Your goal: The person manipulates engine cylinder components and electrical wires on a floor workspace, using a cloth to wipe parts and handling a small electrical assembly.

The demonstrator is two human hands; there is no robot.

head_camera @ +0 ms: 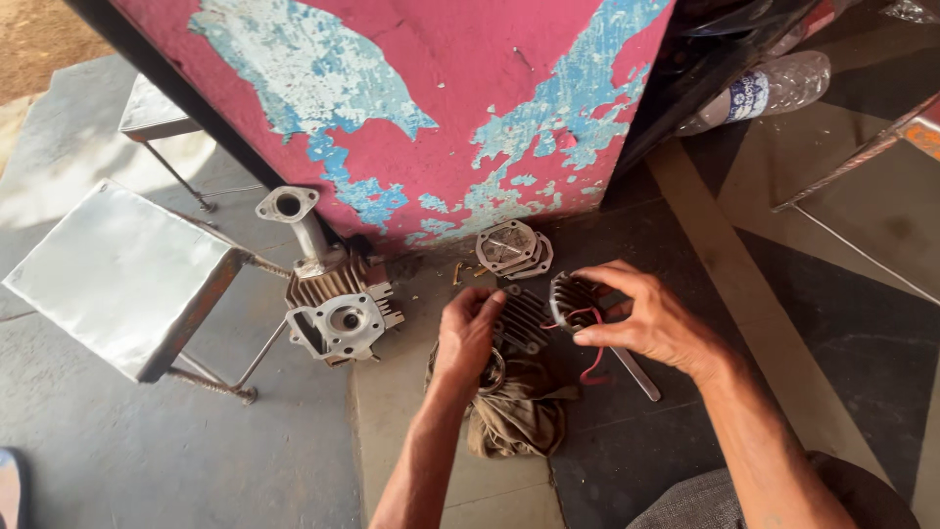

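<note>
My right hand [648,318] holds a small dark finned metal cover [571,297], with a thin red ring-shaped seal [591,343] hanging from it. My left hand [466,331] rests with fingers curled on a second finned dark part [524,318] that lies over a brown rag [519,411] on the floor. Under the right hand a grey metal wrench [638,374] lies on the dark floor.
A finned engine cylinder head [338,312] with an upright pipe stands to the left. Flat metal covers [514,248] and small bolts [460,271] lie by the pink and blue peeling wall [441,108]. Metal stool [122,274] at left, plastic bottle [759,90] at top right.
</note>
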